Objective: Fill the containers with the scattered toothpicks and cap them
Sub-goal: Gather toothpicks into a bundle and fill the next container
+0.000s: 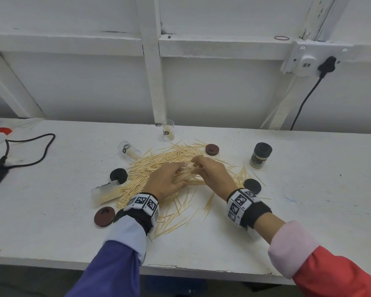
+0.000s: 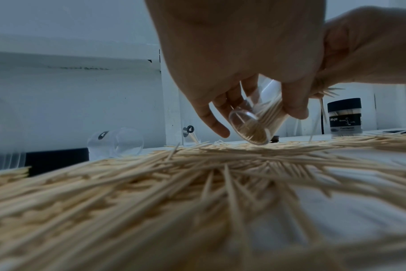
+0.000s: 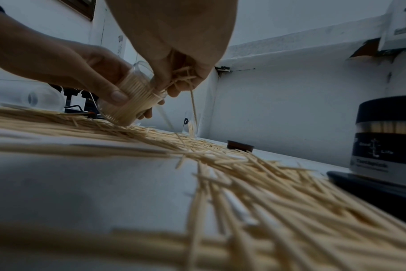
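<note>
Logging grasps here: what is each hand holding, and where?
Left hand grips the clear container around its side wall; right hand pinches a toothpick bundle at its mouth.

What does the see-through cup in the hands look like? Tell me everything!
The clear container is a small round tube, seemingly plastic, with a flat see-through bottom and no cap. It is tilted, bottom down just above the toothpick pile; whether it touches the pile is unclear. The left hand grips its sides. Pale toothpicks already pack it, and the right hand pinches a bundle of toothpicks at its open mouth.
</note>
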Available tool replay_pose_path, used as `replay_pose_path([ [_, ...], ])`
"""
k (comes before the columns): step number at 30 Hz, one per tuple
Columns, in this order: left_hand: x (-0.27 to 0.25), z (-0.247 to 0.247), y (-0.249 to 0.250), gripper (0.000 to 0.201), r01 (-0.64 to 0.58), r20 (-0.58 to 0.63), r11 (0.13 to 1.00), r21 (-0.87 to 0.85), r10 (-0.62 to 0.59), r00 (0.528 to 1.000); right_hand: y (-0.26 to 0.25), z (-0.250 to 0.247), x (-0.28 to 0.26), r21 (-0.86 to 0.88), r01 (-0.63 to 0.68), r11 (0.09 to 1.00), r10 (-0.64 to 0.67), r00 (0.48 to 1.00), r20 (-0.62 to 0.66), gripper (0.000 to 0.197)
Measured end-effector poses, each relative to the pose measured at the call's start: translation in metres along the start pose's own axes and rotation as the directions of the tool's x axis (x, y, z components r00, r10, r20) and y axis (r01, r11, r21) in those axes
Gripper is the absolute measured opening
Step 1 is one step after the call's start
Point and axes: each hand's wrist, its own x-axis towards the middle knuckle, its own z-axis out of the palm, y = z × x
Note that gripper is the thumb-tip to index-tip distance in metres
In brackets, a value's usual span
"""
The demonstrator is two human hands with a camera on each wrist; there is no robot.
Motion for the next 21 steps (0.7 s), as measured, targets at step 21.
replay_pose_path([
  [21,0.0054,0.0068,-0.0071,0.056,-0.094,0.072,0.996,-0.006,0.094,0.993,0.0068,-0.0012,0.0001,-0.017,0.148,0.989,-0.149,0.986,-0.081,0.005],
])
